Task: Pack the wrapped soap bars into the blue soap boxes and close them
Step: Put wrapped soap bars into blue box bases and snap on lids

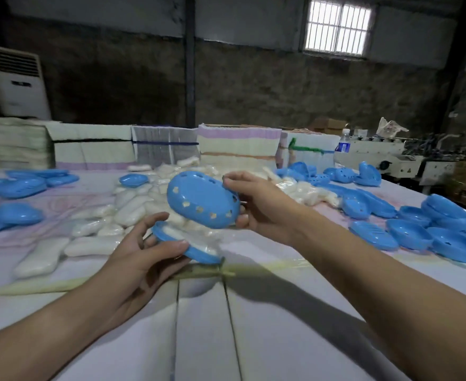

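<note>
My left hand (144, 254) grips a blue soap box half (199, 254) that lies tilted above the table, with a wrapped white soap bar (190, 243) inside it. My right hand (256, 204) holds the other blue box half (201, 202), an oval shell with flower-shaped holes, just above and behind the filled half. The two halves are apart. A heap of wrapped soap bars (133, 207) lies on the table behind my hands.
Open blue box halves (407, 235) lie in rows at the right, and more blue box pieces (14, 185) at the left. Bundled stacks of flat cartons (237, 144) line the table's far edge. A water bottle (343, 145) stands at the back right.
</note>
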Available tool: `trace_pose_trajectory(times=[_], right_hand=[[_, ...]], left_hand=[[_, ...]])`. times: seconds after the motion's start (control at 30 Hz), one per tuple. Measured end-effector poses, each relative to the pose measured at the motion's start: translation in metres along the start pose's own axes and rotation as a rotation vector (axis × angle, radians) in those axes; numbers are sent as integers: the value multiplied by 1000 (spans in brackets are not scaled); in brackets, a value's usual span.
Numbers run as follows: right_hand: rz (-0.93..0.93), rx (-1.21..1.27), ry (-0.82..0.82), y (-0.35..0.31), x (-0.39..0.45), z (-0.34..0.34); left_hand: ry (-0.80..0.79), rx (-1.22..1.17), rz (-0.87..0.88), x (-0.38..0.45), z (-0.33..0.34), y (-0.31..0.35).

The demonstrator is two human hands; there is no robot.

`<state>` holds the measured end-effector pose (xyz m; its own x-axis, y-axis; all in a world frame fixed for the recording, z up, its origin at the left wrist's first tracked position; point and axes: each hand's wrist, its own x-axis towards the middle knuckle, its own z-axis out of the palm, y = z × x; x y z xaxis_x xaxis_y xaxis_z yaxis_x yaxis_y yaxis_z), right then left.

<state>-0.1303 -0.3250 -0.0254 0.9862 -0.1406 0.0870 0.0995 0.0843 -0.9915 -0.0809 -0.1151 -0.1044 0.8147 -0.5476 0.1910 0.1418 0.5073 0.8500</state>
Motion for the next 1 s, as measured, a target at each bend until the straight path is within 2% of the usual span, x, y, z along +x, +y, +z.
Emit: trace_pose_trajectory(times=[0.07,0.13,0.2,0.37,0.7,1.0], right_hand=[[28,-170,-7,15,-9,16],[-66,-497,26,27,-18,24],[-161,-616,5,33,-22,26],[-179,-591,-95,38,-28,25],[-260,-530,-98,37,-28,16],[-330,-558,-138,49,-25,19]], left_hand=[[21,-10,2,-2,1,3],[20,-16,-10,-2,1,4],[17,-26,-29,-3,2,5],[12,-12,-54,-7,6,6],[28,-45,-63,-9,9,11],[3,110,-35,-12,13,6]])
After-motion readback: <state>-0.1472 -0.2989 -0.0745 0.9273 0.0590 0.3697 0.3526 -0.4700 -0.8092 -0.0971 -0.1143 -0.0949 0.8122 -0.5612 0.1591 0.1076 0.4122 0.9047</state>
